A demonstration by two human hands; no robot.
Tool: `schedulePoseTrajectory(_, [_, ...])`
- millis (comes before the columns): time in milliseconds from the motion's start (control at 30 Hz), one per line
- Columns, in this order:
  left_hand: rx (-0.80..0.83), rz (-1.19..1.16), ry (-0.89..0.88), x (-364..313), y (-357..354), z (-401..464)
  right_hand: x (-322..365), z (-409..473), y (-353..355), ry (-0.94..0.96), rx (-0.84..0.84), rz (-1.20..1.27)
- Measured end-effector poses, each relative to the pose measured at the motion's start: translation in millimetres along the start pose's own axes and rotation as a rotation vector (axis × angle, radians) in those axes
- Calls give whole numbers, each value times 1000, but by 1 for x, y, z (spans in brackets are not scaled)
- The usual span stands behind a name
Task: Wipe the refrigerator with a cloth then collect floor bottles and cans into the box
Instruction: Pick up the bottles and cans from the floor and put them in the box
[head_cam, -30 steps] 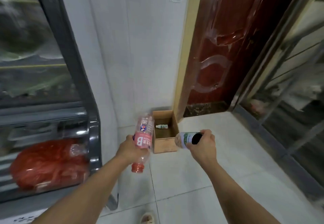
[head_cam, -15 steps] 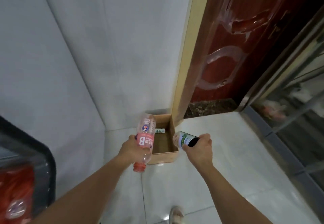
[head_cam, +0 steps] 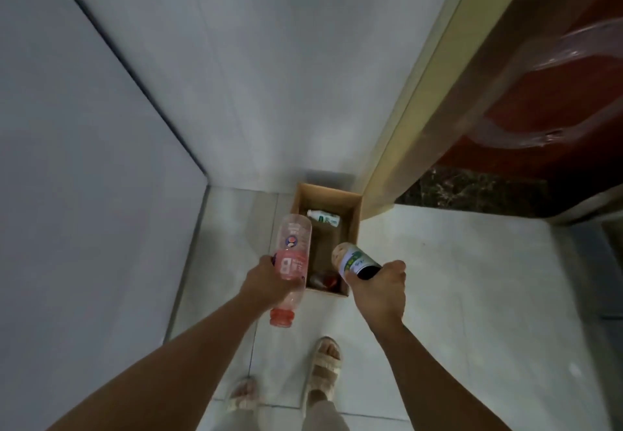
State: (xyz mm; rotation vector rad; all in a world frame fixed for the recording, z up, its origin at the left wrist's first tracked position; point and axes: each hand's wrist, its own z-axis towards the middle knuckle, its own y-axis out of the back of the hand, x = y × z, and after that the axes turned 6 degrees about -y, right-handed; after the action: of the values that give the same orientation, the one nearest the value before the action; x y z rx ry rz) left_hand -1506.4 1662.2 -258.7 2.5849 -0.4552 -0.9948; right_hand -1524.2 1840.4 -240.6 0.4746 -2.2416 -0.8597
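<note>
The left hand [head_cam: 266,280] is gripping a pink bottle [head_cam: 290,258] and the right hand [head_cam: 379,287] is clutching a can [head_cam: 354,260], both near the cardboard box [head_cam: 352,228]

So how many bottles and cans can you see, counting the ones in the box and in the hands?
Bottles: 2, the pink bottle in the left hand and a small white bottle in the box.
Cans: 1, the can in the right hand.
Unclear: something red low in the box.
Total: 3 sure.

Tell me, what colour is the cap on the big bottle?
Red-orange. The cap on the pink bottle in the left hand shows in the head view.
</note>
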Motion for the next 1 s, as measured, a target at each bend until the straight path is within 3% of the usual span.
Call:
schedulePoseTrajectory(267, [6,46,89,34,-75,153,-37,126,-119,-34,77,-58])
schedulePoseTrajectory(667, [-1,334,165,143,-163,334,-110,272,-293,313,85,-506])
schedulePoseTrajectory(833, [-9,344,145,165,-182,368,-128,311,-333,242,110,-450])
schedulePoseTrajectory(1000, [64,428,59,166,-187,370,-135,316,-344,165,269,-276])
